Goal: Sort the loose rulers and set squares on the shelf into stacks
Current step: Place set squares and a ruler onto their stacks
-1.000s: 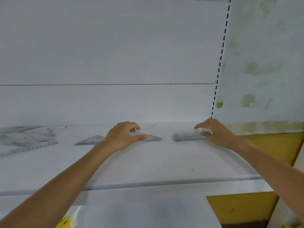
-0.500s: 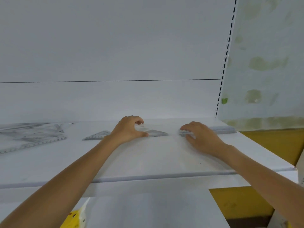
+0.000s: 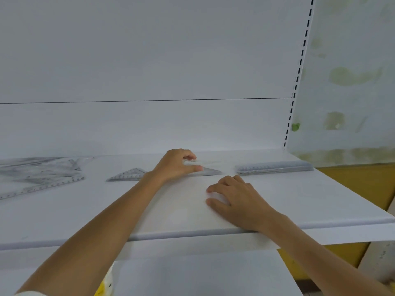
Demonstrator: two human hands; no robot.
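Slippage is our main worry: our left hand [image 3: 177, 165] curls over a clear plastic set square [image 3: 210, 171] lying mid-shelf, thumb on its near edge and fingers bent at its far edge, and such thin, smooth plastic could skid on the white shelf [image 3: 310, 199] or flex out of a light pinch. Our right hand [image 3: 237, 197] lies flat and relaxed on the bare shelf, holding nothing, so it offers no backstop. A second clear triangular set square [image 3: 128, 175] sits just beside our left wrist, where the forearm could knock it. The stack of clear straight rulers [image 3: 273, 167] lies near the shelf's right end and the unsorted heap of transparent rulers and set squares [image 3: 38, 174] well apart on the left; mixing shapes would undo the sort.
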